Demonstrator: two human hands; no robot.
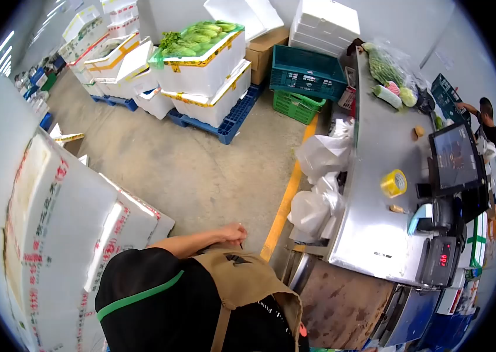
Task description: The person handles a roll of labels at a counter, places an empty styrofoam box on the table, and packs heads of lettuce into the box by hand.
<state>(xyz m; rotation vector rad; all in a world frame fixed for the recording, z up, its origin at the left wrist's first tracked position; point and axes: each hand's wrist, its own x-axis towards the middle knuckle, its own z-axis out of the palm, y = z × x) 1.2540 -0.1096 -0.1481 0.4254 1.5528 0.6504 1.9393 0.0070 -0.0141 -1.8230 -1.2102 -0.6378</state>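
Note:
My left hand [234, 233] is held in front of my waist, above the concrete floor. Its fingers are curled together, and a small dark bit shows under them, too small to name. Just below the hand is the tan apron [248, 276] over my black shirt. My right hand does not show; the apron and the lower edge of the view cut off that side. The metal counter [371, 217] stands to the right, with white plastic bags [318, 158] hanging along its side.
White foam boxes [66, 234] stack up at left. Leafy greens [198, 40] fill a foam box on a blue pallet [224, 132]. Crates [306, 73] stand ahead. The counter carries yellow tape [394, 183], a monitor [458, 155] and bagged vegetables [386, 67]. Another person [485, 120] handles a crate.

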